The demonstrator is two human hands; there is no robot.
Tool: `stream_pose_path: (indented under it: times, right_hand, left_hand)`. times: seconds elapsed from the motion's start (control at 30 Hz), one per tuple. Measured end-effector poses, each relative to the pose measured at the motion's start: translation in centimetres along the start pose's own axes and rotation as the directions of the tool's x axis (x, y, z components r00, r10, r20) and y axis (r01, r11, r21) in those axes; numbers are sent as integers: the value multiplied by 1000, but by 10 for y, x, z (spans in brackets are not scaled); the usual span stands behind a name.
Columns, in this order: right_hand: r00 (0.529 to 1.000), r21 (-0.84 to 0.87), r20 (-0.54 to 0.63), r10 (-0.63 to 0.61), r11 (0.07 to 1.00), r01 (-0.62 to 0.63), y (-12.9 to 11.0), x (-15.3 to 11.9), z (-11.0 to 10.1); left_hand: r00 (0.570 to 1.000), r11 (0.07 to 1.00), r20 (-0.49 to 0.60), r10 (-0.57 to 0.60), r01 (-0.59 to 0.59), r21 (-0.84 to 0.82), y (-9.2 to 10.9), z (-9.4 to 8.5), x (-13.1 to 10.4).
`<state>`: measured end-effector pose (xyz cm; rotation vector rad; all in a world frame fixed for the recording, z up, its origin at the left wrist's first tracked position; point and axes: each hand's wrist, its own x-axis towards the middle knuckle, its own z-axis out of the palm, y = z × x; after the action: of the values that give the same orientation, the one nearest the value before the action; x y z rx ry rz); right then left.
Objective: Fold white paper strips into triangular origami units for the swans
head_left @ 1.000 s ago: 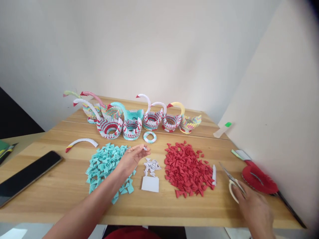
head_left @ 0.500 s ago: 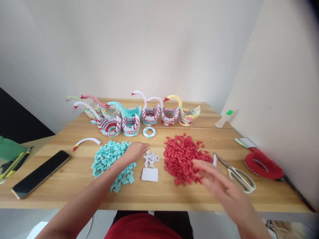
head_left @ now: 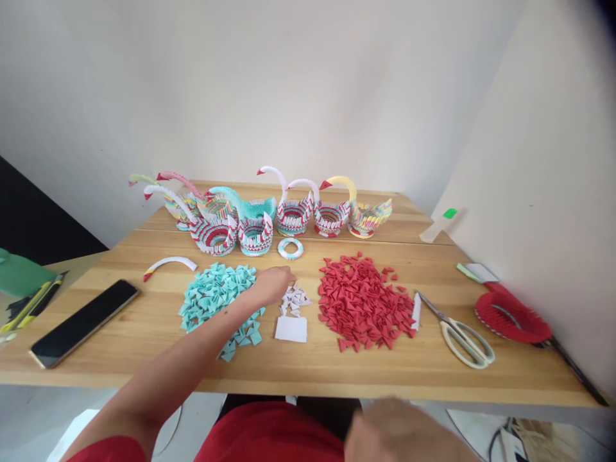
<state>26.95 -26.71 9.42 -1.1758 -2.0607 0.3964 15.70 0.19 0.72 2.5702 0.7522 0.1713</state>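
My left hand [head_left: 273, 284] reaches over the table between the turquoise paper pieces [head_left: 212, 295] and the small white pieces [head_left: 294, 300]; its fingers are bent down and whatever they hold, if anything, is hidden. A blank white card [head_left: 291, 328] lies just below the white pieces. To the right spreads a heap of red paper pieces [head_left: 363, 305]. Low in the view, in front of the table edge, my right hand [head_left: 394, 430] is smeared by motion, its fingers unclear. A white and turquoise ring [head_left: 290, 248] lies beyond my left hand.
Several folded-paper swans [head_left: 294, 215] stand along the back. A phone [head_left: 84, 321] and a curved white neck piece [head_left: 169, 263] lie left. Scissors [head_left: 462, 340], a red folded piece [head_left: 513, 316] and a green-tipped strip [head_left: 439, 226] lie right.
My right hand has drawn back from the red heap to below the table edge. My left hand is still by the white pieces, and the view has shifted slightly.
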Motion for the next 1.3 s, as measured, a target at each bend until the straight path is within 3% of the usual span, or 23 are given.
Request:
stream_pose_path:
  times: [0.1, 0.13, 0.27, 0.47, 0.6, 0.73, 0.93, 1.13, 1.3]
  right_hand:
    - [999, -87, -34, 17, 996, -20, 33, 13, 24]
    - [996, -217, -87, 3, 976, -22, 46, 17, 32]
    - [996, -468, -79, 43, 881, -75, 91, 20, 59]
    - [996, -491, 4, 93, 868, -79, 112, 14, 71]
    - [999, -469, -23, 30, 883, -38, 119, 10, 75]
    - [998, -435, -63, -7, 900, -21, 123, 12, 75]
    - [997, -411, -56, -49, 911, 21, 120, 17, 73]
    - [992, -337, -90, -85, 940, 50, 122, 16, 73]
    - [992, -325, -94, -79, 945, 44, 123, 17, 75]
  left_hand:
    - [998, 999, 31, 46, -46, 4, 2, -6, -6]
    - [998, 998, 30, 59, -59, 2, 2, -10, -11]
    - [989, 991, -57, 134, -133, 15, -4, -23, -47]
    - [980, 993, -164, 117, -111, 45, -19, -16, -139]
    - [985, 995, -143, 93, -89, 33, -30, 2, -174]
    - [987, 998, -149, 67, -64, 27, -37, 11, -172]
    - [980, 992, -192, 62, -39, 121, -34, 10, -152]
    - [945, 965, -304, 118, -36, 261, -27, 6, -150]
    - [935, 941, -286, 208, -112, 320, -15, -7, -145]
